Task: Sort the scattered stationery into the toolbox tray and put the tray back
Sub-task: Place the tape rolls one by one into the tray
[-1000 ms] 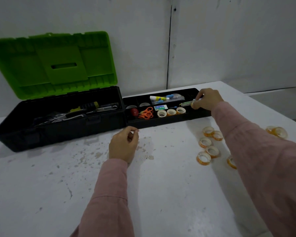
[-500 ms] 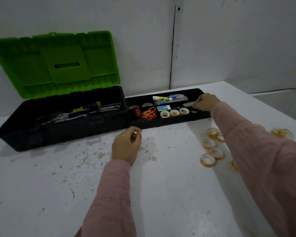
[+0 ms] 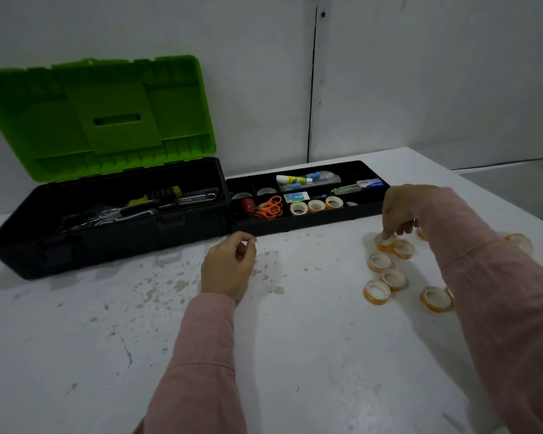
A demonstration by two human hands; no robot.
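The white table (image 3: pixel 76 355) is worn and speckled. Its widest bare stretch lies near and left, in front of the toolbox and between the two sleeves. Its right edge slants away close behind the right forearm.

The black toolbox (image 3: pixel 107 245) sits far left against the wall, its green lid (image 3: pixel 101 120) standing open and leaning back. Touching its right end is the black tray (image 3: pixel 311 225), long and shallow and divided into compartments. It stands on the table at the far middle, outside the toolbox.

The left hand (image 3: pixel 228 267) rests on the table just in front of the toolbox's right corner. Its fingers are loosely curled, with nothing visible in them. The right hand (image 3: pixel 400 208) reaches down just near of the tray's right end, and its fingertips pinch the far tape roll (image 3: pixel 385 244).

The loose tape rolls (image 3: pixel 378 262) are small, orange-rimmed and white-cored. They are scattered near right of the tray, some touching each other, and one roll (image 3: pixel 519 242) lies close to the table's right edge.

In the tray, three tape rolls (image 3: pixel 316 206) stand side by side in a near compartment. Orange scissors (image 3: pixel 270 208) lie to their left and a glue tube (image 3: pixel 292 180) lies behind them.
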